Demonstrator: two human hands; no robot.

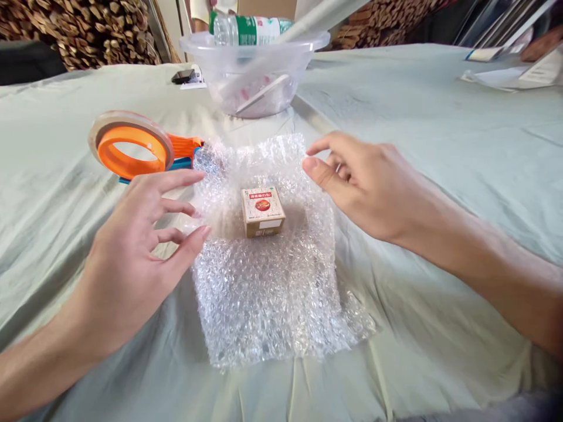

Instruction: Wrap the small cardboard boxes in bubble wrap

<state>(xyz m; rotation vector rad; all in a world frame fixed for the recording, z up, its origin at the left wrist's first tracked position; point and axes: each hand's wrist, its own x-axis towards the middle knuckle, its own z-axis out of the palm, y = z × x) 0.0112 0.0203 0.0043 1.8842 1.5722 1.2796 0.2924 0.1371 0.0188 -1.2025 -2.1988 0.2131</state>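
While both hands are hovering over the bubble wrap (268, 275), the small box (263, 211) is sitting upright on the sheet, a bit above its middle, nothing holding it. The left hand (132, 258) is coming in from the left edge of the wrap, fingers (176, 179) spread apart and empty, thumb tip just touching or nearly touching the plastic; hard to tell which. The right hand (365, 181) is sitting at the upper right edge, fingers loosely curled, thumb and forefinger close together but, as far as I can tell, not pinching anything.

Judging from this, the wrap is about to be folded over the box. Doing it well means gripping the two side edges, not the middle, and lifting evenly so the box is not sliding or tipping. It looks light, so a quick tug could be knocking it over. Keeping one fold flat against the box top before bringing the other across should be giving a snug wrap.

An orange tape dispenser (132, 146) is lying on the bench (440, 135) just left of the wrap's top corner, near the left hand. A clear plastic bowl (255, 70) is standing behind, well apart from the box.
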